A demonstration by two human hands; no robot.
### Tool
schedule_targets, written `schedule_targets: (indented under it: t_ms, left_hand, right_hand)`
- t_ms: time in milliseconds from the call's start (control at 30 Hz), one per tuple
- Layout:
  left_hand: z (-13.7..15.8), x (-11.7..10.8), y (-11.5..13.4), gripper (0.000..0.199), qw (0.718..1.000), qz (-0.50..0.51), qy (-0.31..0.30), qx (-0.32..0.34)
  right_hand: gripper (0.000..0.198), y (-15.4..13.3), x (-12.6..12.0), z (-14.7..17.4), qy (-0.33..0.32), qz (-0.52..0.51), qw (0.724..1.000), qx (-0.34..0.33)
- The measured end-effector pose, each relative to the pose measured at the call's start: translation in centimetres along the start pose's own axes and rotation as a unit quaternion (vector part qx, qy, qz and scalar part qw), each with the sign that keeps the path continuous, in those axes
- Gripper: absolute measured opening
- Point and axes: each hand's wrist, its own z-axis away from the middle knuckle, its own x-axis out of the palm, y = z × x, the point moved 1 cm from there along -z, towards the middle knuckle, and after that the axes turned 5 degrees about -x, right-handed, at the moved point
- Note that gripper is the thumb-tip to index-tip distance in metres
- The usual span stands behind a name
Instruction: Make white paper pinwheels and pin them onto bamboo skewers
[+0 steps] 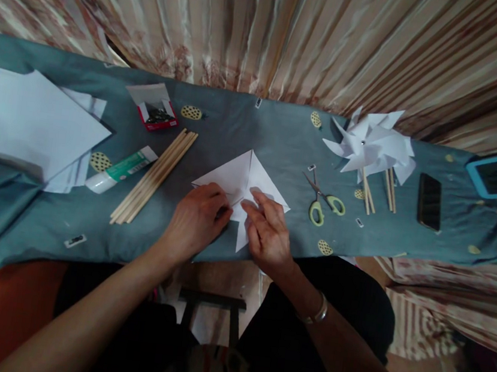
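A white sheet of paper (238,173), cut and partly folded towards its middle, lies near the table's front edge under both my hands. My left hand (200,213) is closed on its left side, with curled fingers and thumb gripping a flap near the centre. On the right side, my right hand (269,231) rests with its fingers stretched out over the paper. One pointed corner of the sheet sticks out below, between the hands. To the right of the paper lie green-handled scissors (321,200), their blades slightly apart.
Wooden sticks (154,177), a glue stick (122,169), an open red box (156,108) and stacked white paper (30,123) lie leftward. Several white paper pinwheels (371,142) on sticks, a phone (430,202) and a blue-framed device (496,177) lie rightward. Curtains (249,29) hang behind.
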Motion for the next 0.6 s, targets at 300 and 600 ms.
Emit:
schedule_targets:
  t_ms: [300,600]
  left_hand:
    - [-0.19,-0.25,0.33,0.013,1.000,-0.015,-0.021,-0.016]
    - [-0.15,-0.16,0.21,0.012,1.000,-0.026,-0.013,-0.001]
  right_hand:
    - [0.044,0.12,0.31,-0.20,-0.018,0.010,1.000,0.005]
    - [0.046,0.40,0.57,-0.33,-0.054,0.030,0.998,0.005]
